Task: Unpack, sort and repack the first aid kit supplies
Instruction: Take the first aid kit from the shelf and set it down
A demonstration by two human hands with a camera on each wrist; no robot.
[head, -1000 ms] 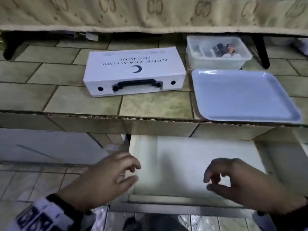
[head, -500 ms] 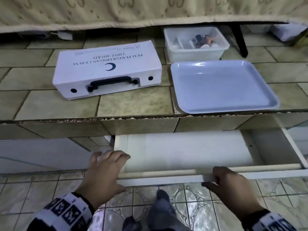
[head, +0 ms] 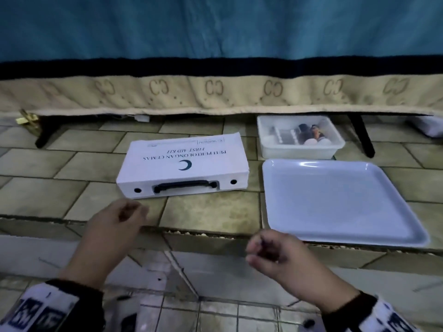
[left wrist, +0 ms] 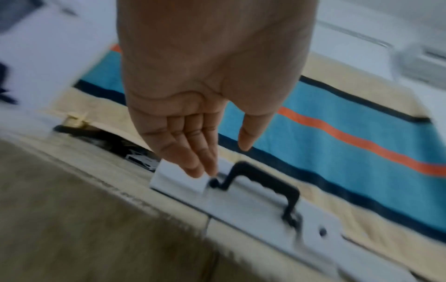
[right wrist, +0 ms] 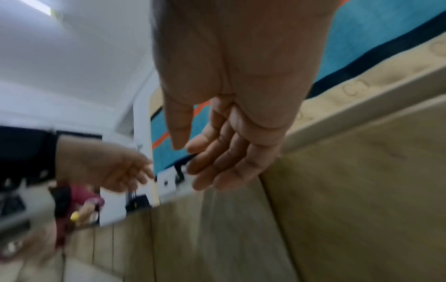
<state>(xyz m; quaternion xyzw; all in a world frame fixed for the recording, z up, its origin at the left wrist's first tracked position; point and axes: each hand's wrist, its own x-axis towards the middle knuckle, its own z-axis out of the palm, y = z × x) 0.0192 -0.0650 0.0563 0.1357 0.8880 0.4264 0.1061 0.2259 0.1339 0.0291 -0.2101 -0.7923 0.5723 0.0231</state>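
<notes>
The white first aid kit box (head: 182, 164) lies flat and closed on the tiled ledge, its black handle (head: 184, 185) facing me. A clear plastic bin (head: 300, 149) holding several small supplies stands behind a white tray (head: 335, 200) to the right. My left hand (head: 134, 209) hovers just in front of the box's left corner, fingers relaxed and empty. In the left wrist view the left hand (left wrist: 222, 160) points at the handle (left wrist: 265, 183) without touching it. Lower down, off the ledge's front edge, my right hand (head: 256, 250) is loosely curled and holds nothing. The right wrist view shows the box (right wrist: 166, 183) beyond the right hand (right wrist: 190, 164).
A bed with a beige mattress edge (head: 215, 92) and a blue blanket overhangs the back of the ledge, on black legs (head: 362, 137). The ledge's chipped front edge (head: 191, 232) runs between my hands. A white object (head: 429, 128) lies at the far right.
The open drawer under the ledge is now shut. Both hands have left its front and risen toward the ledge, the left close to the kit box. My view has tilted up.
</notes>
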